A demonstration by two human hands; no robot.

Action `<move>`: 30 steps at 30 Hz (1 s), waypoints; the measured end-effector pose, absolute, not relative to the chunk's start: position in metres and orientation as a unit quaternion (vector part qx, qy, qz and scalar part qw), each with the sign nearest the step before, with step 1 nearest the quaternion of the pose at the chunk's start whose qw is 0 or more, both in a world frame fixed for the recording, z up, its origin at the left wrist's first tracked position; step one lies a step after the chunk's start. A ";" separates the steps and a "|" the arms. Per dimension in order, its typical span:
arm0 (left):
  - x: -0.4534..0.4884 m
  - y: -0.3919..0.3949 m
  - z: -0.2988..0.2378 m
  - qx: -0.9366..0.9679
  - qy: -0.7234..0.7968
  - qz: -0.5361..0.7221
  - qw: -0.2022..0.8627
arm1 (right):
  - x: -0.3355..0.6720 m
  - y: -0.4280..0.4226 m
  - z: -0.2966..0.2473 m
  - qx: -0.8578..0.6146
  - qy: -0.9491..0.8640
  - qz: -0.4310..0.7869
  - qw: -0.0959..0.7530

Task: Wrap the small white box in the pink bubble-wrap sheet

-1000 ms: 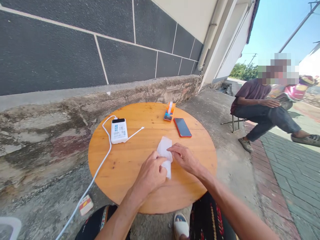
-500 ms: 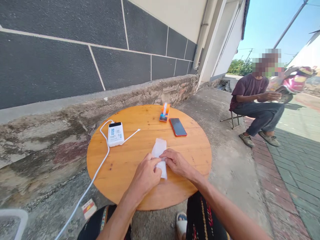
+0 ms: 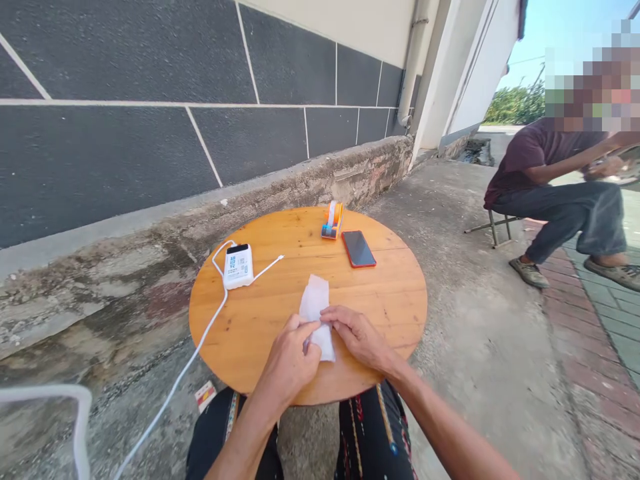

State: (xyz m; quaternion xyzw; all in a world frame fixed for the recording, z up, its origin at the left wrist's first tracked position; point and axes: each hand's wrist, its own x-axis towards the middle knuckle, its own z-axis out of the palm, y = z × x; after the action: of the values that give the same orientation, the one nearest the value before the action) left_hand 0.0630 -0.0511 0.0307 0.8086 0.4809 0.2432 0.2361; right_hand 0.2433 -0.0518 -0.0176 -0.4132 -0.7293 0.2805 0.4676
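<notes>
While your left hand leans over the white sheet on the round table's near side, likely pinning it flat, your right hand meets its right edge, fingers bunched, though whether either hand pinches I can't tell.

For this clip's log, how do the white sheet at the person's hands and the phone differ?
The white sheet is pale all over; the phone has a dark face and red edge. The sheet looks thin and soft, the phone rigid. The left hand and right hand are at the sheet, away from the phone. Both things lie on the wooden table.
</notes>
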 end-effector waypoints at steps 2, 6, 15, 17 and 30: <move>0.064 -0.053 0.030 0.806 0.485 0.245 0.235 | 0.245 -0.051 -0.017 -0.404 -0.729 0.292 0.469; 0.066 -0.055 0.028 0.798 0.498 0.251 0.229 | 0.252 -0.045 -0.011 -0.405 -0.733 0.293 0.461; 0.066 -0.054 0.026 0.794 0.497 0.253 0.242 | 0.246 -0.022 -0.001 -0.370 -0.827 0.216 0.364; 0.066 -0.054 0.026 0.794 0.496 0.255 0.242 | 0.250 -0.025 0.000 -0.380 -0.815 0.205 0.386; 0.069 -0.060 0.025 0.783 0.507 0.255 0.257 | 0.254 -0.049 0.003 -0.380 -0.775 0.317 0.394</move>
State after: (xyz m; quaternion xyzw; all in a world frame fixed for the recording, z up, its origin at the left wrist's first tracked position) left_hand 0.0686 -0.0604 0.0252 0.7825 0.5068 0.2546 0.2570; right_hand 0.2542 -0.0494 0.0034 -0.3799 -0.7746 0.3171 0.3939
